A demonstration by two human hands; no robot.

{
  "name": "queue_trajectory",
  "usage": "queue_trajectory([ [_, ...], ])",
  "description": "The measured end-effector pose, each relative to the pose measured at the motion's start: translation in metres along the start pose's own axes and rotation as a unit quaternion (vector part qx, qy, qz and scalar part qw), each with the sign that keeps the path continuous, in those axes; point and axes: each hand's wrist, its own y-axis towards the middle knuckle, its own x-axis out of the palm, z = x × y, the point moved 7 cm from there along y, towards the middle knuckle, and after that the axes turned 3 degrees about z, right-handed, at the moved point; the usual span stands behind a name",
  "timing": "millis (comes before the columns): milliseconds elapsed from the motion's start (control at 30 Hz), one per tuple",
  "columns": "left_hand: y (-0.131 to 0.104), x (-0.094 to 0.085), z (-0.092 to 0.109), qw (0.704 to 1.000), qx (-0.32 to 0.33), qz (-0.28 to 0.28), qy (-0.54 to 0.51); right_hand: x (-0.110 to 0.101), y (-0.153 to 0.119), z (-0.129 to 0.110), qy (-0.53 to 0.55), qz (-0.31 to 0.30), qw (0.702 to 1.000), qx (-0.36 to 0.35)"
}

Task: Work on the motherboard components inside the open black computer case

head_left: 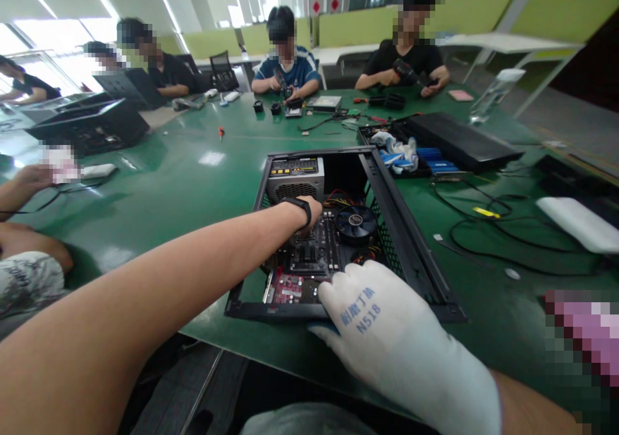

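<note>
An open black computer case [411, 229] lies on the green table in front of me. My left hand [309, 211], bare with a black band at the wrist, reaches inside over the motherboard [309, 254], just below the power supply [296, 178]. Its fingers point down and are mostly hidden, so any grip cannot be made out. My right hand [372, 319], in a white glove, clasps the near edge of the case frame, fingers over it and thumb below. A fan [356, 221] and a red circuit board [290, 288] show inside the case.
Behind the case stands a tray with crumpled gloves [396, 151] and a black panel [459, 140]. Loose cables [483, 229] spread to the right, near a clear bottle [498, 93]. Several people sit around the table; one person's hand [33, 180] is at the left.
</note>
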Motion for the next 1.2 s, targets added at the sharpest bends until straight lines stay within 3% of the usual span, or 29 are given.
queue_trajectory([
  [200,0.0030,-0.0024,-0.0038,1.000,-0.001,0.021,-0.015,-0.0065,-0.0078,-0.0017,-0.008,0.071,0.997,-0.017],
  [1200,-0.0019,-0.0056,-0.0015,1.000,-0.019,0.003,-0.003,-0.0024,-0.0108,-0.0021,-0.014,0.068,0.997,-0.016],
])
